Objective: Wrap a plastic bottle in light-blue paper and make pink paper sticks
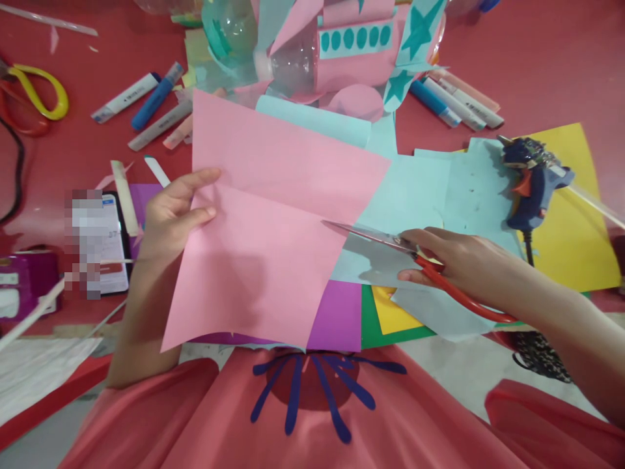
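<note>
The pink paper point(254, 260) is between the two hands, over the other sheets and in front of the person's body. A line point(280, 206) crosses it from near the left fingertips toward the right hand; I cannot tell if this is a cut edge or a fold. The left hand point(170, 205) grips the paper at its left side, with thumb and forefinger seen on top, one at each side of the line's end. The right hand point(454, 254) is closed around the handles of the red-handled scissors point(381, 238). The blades look almost together, and their tip is at the line.

For a clean cut, I think it is better to open the blades fully, put the paper deep between them and make long, even strokes. The left hand should hold the sheet flat and lightly stretched, its fingers away from the path of the blades. Small bites with the tip could make the edge rough, and a loose sheet may bend. It is also wise to check that the lower blade does not catch the light blue paper point(430, 195), which lies under the blades and the right hand.

Beyond the right hand, a glue gun point(530, 195) lies near a yellow sheet point(581, 247). A decorated plastic bottle point(293, 65) is ahead of both hands, and a phone point(114, 241) is left of the left hand.
</note>
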Demonstrator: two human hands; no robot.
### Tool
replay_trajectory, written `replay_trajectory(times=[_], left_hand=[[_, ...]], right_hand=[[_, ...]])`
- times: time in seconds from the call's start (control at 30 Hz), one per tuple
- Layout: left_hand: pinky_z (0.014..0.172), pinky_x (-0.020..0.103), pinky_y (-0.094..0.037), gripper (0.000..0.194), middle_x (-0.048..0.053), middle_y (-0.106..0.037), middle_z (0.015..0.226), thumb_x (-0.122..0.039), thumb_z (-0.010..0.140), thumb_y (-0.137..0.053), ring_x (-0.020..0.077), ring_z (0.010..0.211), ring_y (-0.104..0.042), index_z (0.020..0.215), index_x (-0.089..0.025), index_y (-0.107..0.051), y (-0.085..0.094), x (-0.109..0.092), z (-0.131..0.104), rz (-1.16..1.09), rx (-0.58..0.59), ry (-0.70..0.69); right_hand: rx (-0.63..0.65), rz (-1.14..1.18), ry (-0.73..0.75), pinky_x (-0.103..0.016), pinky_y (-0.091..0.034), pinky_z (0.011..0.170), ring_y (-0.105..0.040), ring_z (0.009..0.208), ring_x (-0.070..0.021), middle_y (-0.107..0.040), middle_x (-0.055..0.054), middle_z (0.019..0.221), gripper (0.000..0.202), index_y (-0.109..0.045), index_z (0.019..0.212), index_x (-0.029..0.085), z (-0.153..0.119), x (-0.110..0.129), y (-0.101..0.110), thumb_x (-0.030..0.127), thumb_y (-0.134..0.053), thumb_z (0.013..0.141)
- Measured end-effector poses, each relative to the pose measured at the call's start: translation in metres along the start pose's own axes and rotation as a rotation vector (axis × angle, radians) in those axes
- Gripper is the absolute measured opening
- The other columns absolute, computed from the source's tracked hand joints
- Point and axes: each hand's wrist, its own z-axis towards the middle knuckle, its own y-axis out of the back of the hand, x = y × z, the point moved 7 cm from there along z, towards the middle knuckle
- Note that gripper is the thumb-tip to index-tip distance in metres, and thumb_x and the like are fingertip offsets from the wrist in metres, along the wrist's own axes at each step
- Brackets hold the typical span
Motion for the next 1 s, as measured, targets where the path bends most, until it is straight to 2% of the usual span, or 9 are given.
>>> replay_trajectory(times=[0.27,0.43,0.77,1.0], left_hand=[[0.109,0.04,-0.047,0.047,-0.001,-0.072,0.117,-0.007,0.061,-0.073,0.0217,0.119,-0.062,0.107,-0.02,-0.071,0.0,0.0,0.0,-0.008,0.006,-0.022],[0.11,0.041,-0.047,0.048,-0.001,-0.071,0.119,-0.006,0.063,-0.071,0.0221,0.12,-0.061,0.109,-0.019,-0.07,-0.001,0.0,-0.002,0.004,0.008,-0.007],[0.112,0.042,-0.044,0.05,0.0,-0.07,0.12,-0.006,0.062,-0.068,0.0225,0.122,-0.06,0.11,-0.019,-0.07,-0.002,0.003,-0.002,0.032,0.03,-0.013],[0.113,0.043,-0.043,0.051,0.002,-0.069,0.123,-0.009,0.063,-0.069,0.023,0.123,-0.059,0.113,-0.019,-0.068,-0.007,0.011,0.0,0.04,0.075,-0.03]], right_hand=[[0.04,0.022,-0.038,-0.028,-0.036,0.05,-0.062,0.062,-0.0223,-0.069,-0.011,0.091,0.053,-0.059,0.111,0.021,0.002,-0.002,-0.001,0.064,-0.037,0.09],[0.033,0.021,-0.029,-0.026,-0.035,0.049,-0.059,0.059,-0.0198,-0.067,-0.009,0.083,0.052,-0.059,0.108,0.02,0.001,-0.001,-0.001,0.064,-0.036,0.091],[0.007,0.052,0.028,-0.025,-0.034,0.046,-0.057,0.052,-0.0186,-0.063,-0.007,0.068,0.062,-0.06,0.101,0.019,0.0,0.001,0.001,0.07,-0.026,0.09],[0.129,0.08,-0.052,-0.03,-0.039,0.05,-0.063,0.061,-0.0247,-0.066,-0.009,0.08,0.055,-0.057,0.105,0.022,-0.006,-0.004,-0.003,0.067,-0.03,0.09]])
